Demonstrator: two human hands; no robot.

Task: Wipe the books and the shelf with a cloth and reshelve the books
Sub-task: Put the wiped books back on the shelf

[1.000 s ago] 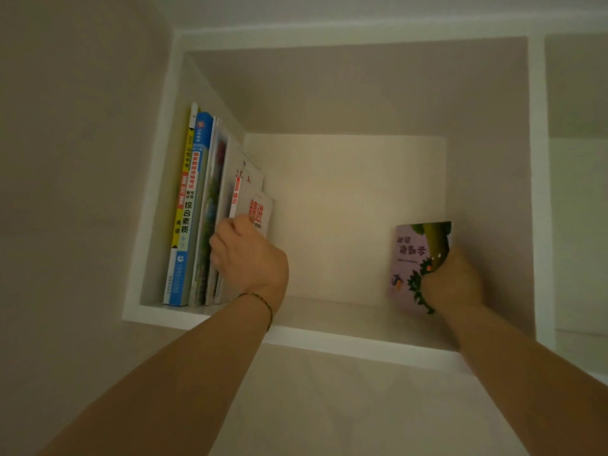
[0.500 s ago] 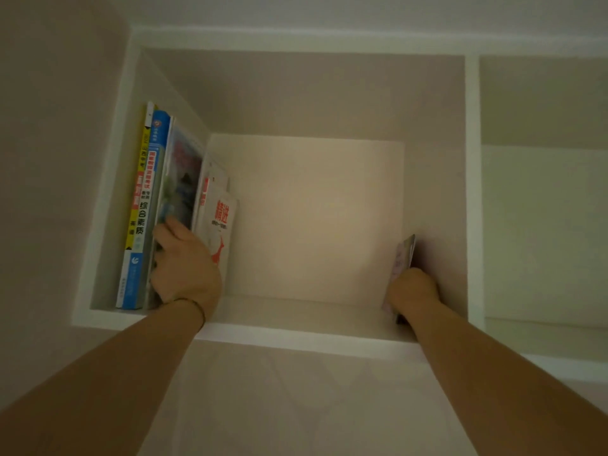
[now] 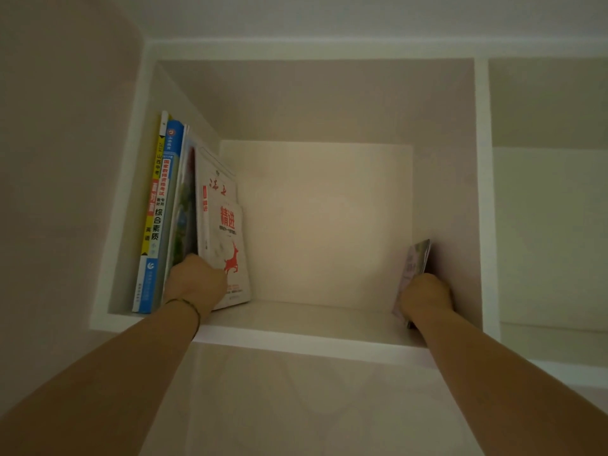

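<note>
Left hand (image 3: 194,284) gripping books (image 3: 197,218) at shelf (image 3: 296,337) left, right hand (image 3: 426,296) gripping thin book (image 3: 415,264) against right wall

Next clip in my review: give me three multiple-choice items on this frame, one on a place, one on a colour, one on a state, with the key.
1. Where does the thin pinkish book in the right hand stand?
A. against the cubby's right wall
B. in the middle of the white shelf board
C. in the left-hand row

2. What colour is the deer on the white book at the right end of the left row?
A. blue
B. red
C. green

3. What is the left hand doing?
A. hanging free below the shelf
B. lying flat on the shelf board
C. holding the lower edges of the books in the left row

Key: 1 A, the book stands on edge by the right wall; 2 B, the deer is printed red; 3 C, the fingers curl at the books' lower edges.
</note>
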